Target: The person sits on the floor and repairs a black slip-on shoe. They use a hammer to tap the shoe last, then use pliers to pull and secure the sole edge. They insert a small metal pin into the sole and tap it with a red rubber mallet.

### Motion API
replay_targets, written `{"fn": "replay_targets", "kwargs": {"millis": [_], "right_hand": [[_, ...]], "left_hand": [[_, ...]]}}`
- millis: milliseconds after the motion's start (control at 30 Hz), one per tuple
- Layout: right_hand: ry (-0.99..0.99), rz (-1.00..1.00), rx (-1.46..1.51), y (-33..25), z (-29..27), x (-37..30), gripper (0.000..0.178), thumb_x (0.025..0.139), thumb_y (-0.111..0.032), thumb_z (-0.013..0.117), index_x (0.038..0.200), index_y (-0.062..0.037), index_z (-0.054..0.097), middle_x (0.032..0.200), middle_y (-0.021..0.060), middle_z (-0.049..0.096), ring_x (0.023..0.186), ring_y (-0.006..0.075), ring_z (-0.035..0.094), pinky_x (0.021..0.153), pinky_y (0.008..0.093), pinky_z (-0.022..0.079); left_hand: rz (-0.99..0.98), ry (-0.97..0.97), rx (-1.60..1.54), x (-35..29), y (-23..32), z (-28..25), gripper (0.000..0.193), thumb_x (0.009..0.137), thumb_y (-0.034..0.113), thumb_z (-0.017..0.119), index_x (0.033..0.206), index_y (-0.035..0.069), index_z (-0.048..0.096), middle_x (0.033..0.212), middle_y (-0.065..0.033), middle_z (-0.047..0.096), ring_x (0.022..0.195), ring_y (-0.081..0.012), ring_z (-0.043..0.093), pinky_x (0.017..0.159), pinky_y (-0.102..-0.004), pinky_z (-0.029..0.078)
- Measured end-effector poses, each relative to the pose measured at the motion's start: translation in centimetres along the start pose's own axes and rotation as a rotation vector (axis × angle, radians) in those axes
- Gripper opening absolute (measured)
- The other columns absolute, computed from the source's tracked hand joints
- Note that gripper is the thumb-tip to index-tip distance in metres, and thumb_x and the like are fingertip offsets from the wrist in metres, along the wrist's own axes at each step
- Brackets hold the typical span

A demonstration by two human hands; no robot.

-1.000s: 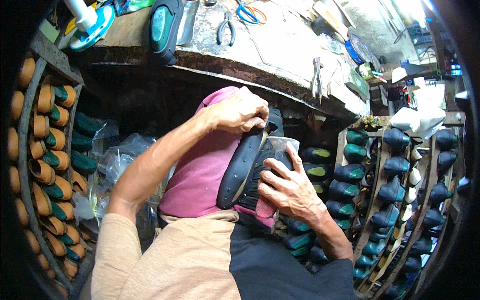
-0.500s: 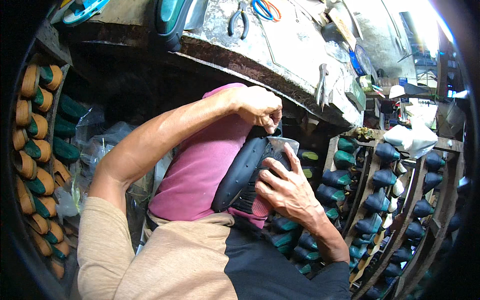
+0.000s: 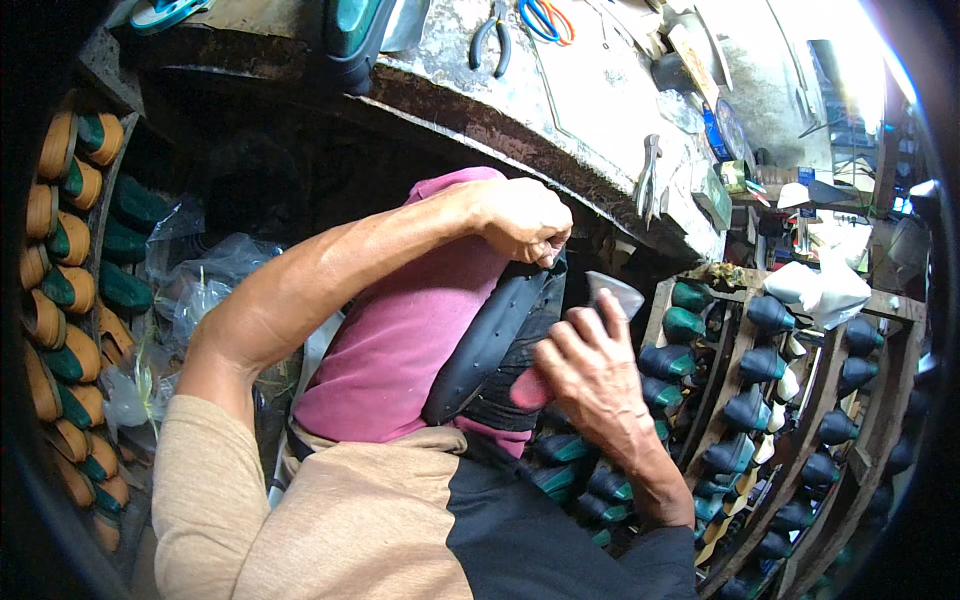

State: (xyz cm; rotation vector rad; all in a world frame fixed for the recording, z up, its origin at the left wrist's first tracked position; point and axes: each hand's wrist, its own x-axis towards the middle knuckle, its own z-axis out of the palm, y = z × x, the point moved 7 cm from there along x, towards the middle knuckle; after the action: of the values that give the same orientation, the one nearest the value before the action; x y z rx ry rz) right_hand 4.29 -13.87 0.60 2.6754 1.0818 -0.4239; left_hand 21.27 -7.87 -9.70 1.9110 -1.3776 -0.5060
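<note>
Head view: your left hand (image 3: 530, 222) is curled tight, fingers pinching at the far end of the dark studded shoe (image 3: 485, 340), though exactly which bit they have is hidden. And your right hand (image 3: 597, 378) wraps round the red-handled tool (image 3: 531, 390), one finger laid along its flat metal end, which hangs apart from the shoe! The shoe lies over your lap, against the pink cloth (image 3: 395, 365), studded side showing.

It looks like the middle of working that shoe, left hand steadying, tool between strokes. The next move probably calls for a firm left grip and the metal end brought in low, well away from those left fingers.

Now watch the edges: the workbench (image 3: 595, 105) runs its front lip close beyond your left knuckles, pincers (image 3: 649, 180) lying right by that rim, so little room forward. To your right, a dark gap opens before the right rack (image 3: 895, 307) and its shoes; swing wide and you'd likely brush them. Leftward, plastic bags (image 3: 215, 275) bunch beside your forearm.
</note>
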Motion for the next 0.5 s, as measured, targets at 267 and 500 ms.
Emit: {"fn": "replay_targets", "kwargs": {"millis": [267, 500], "right_hand": [[0.063, -0.137, 0.152, -1.8, -1.0, -1.0, 0.022, 0.090, -0.026, 0.073, 0.107, -0.0126, 0.076, 0.110, 0.0054, 0.069, 0.133, 0.0289, 0.066, 0.137, 0.0786, 0.027], [0.057, -0.159, 0.143, -1.4, 0.4, 0.6, 0.021, 0.091, -0.025, 0.075, 0.108, -0.0153, 0.077, 0.114, 0.0038, 0.072, 0.136, 0.0270, 0.066, 0.137, 0.0750, 0.030]], "left_hand": [[0.034, -0.015, -0.008, 0.3, 0.2, -0.4, 0.028, 0.097, 0.025, 0.079, 0.110, 0.000, 0.084, 0.098, -0.0264, 0.083, 0.098, -0.0451, 0.082, 0.087, -0.0536, 0.064], [0.029, 0.002, 0.005, 0.3, -0.1, -0.1, 0.029, 0.097, 0.025, 0.080, 0.110, 0.000, 0.084, 0.098, -0.0269, 0.083, 0.098, -0.0450, 0.082, 0.087, -0.0529, 0.064]]}}
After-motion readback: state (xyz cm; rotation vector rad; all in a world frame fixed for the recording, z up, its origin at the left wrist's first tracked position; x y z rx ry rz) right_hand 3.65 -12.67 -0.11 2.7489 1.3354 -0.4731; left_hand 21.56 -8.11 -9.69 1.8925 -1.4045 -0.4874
